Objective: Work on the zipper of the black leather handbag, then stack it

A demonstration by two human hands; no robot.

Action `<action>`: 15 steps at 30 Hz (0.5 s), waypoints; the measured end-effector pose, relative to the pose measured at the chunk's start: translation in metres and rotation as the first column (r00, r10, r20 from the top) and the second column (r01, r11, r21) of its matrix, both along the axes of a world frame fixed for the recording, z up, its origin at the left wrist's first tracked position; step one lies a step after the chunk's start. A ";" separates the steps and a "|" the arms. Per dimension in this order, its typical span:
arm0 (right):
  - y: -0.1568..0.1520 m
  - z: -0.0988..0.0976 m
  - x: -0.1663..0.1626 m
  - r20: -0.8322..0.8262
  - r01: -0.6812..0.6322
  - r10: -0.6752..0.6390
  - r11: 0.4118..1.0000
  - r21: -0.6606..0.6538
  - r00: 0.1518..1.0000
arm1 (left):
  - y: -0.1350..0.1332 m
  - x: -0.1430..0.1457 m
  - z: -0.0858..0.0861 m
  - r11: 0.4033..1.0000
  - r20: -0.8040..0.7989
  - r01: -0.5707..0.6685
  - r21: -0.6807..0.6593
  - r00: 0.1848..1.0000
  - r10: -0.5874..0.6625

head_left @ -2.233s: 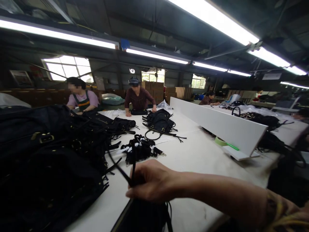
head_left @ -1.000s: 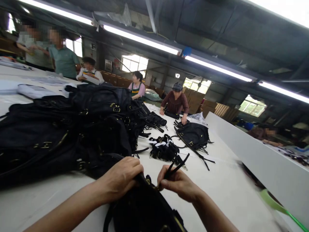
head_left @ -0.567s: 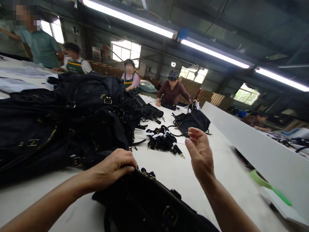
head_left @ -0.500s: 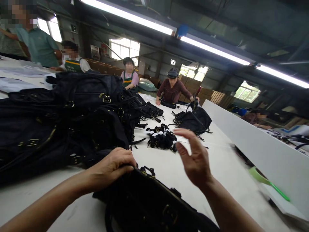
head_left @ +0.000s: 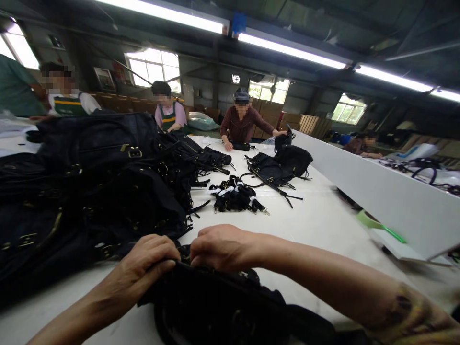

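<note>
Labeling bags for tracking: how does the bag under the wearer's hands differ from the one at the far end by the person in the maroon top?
The near bag lies low at the table's front edge, gripped at its top by the left hand and right hand. The far bag sits mid-table, its raised part held up by a co-worker's hand, with long straps trailing out. Both are black.

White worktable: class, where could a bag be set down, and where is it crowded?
Bare room lies on the white worktable between the bundle of black straps and the white divider board. The left side is crowded by the heap of black bags.
</note>
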State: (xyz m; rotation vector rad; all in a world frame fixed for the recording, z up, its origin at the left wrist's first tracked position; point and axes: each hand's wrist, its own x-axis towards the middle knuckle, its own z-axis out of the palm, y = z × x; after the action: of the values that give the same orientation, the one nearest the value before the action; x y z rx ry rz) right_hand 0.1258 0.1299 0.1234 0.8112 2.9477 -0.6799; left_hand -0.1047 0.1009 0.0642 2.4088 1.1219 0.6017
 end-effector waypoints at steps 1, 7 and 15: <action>-0.004 0.002 0.000 0.036 -0.012 0.009 0.997 0.082 0.999 | 0.001 0.001 0.000 1.000 0.001 -0.009 0.003 1.000 0.009; -0.033 0.015 0.013 0.208 -0.097 0.007 0.898 0.429 0.978 | 0.007 0.005 -0.003 1.000 0.056 -0.005 0.017 0.998 0.004; -0.035 0.018 0.033 0.233 -0.116 0.017 0.899 0.421 0.972 | 0.010 0.012 -0.004 0.999 0.061 0.020 0.041 0.998 -0.023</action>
State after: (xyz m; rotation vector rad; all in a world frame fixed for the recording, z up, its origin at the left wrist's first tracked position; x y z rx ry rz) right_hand 0.1591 0.0947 0.1413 0.7379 2.9280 0.0837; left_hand -0.0929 0.1104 0.0602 2.4159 1.0668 0.6935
